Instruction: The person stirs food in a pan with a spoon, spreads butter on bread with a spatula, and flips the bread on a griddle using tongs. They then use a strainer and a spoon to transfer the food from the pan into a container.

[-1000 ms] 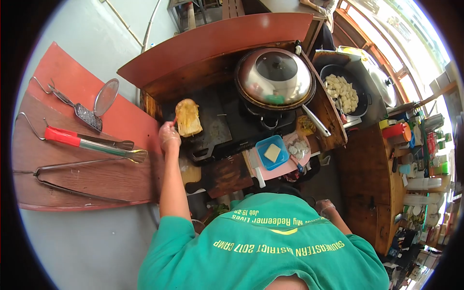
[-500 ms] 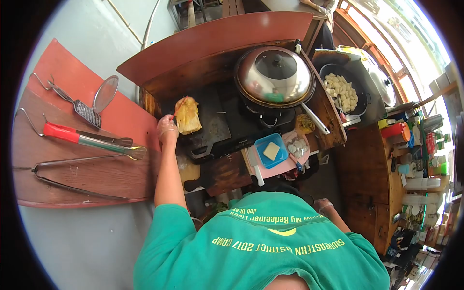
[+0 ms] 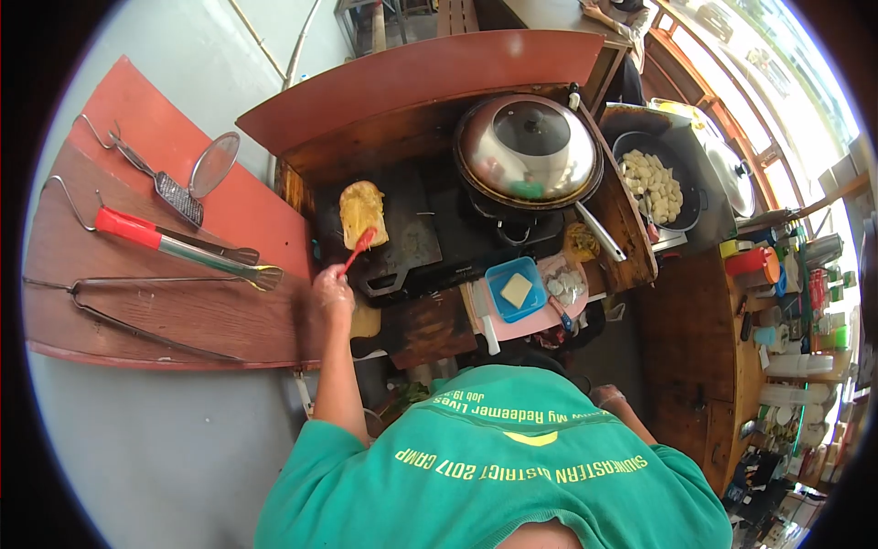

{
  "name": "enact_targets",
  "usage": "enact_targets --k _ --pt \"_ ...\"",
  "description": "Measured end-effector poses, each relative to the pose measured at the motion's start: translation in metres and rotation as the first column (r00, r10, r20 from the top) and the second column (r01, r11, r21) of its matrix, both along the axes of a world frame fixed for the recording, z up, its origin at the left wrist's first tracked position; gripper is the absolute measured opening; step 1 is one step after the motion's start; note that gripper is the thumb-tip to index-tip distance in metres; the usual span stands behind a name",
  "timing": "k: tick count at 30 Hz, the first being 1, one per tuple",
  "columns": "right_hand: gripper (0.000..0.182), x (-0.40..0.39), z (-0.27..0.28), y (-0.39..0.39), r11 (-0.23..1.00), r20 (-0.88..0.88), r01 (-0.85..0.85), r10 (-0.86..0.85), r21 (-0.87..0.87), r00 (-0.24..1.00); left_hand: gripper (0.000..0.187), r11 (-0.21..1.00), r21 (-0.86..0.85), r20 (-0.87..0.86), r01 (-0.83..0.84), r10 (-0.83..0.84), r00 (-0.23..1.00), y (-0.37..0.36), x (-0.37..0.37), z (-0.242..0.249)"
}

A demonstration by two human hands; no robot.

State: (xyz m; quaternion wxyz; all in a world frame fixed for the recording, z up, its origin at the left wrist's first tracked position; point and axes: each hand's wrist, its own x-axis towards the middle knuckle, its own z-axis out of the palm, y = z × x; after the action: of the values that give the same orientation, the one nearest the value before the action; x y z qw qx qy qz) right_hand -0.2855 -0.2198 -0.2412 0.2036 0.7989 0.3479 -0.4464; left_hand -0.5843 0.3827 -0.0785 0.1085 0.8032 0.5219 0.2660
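Head view, left hand [image 3: 332, 291], spatula [image 3: 364, 242] — partly hidden

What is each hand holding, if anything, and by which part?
The left hand holds a red spatula by the end of its handle. Whether the right hand, partly hidden, holds anything cannot be told.
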Motion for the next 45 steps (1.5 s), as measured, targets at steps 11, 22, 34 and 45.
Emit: enact_targets --k 11,22,34,45 --pt "0.026 0.026 -0.016 0.012 0.995 0.079 -0.071 0.066 0.07 0.995 0.012 0.995 -0.089 0.159 -0.034 0.048 0.986 0.007 0.0 -0.04" --pt "0.022 0.016 0.034 0.014 0.99 -0.017 -0.129 0.13 0.06 0.991 0.01 0.986 0.042 0.021 -0.162 0.161 0.987 -0.013 -0.006 -0.015" --pt "0.022 0.018 -0.017 -0.036 0.996 -0.032 -0.036 0.039 0.083 0.999 0.02 0.997 -0.049 0.122 -0.058 0.063 0.99 -0.007 0.018 -0.035" --pt "0.019 0.009 -0.032 -0.028 0.99 0.024 -0.051 0.048 0.132 0.999 0.016 1.0 0.028 0.071 0.011 -0.013 0.997 -0.022 0.028 -0.018"
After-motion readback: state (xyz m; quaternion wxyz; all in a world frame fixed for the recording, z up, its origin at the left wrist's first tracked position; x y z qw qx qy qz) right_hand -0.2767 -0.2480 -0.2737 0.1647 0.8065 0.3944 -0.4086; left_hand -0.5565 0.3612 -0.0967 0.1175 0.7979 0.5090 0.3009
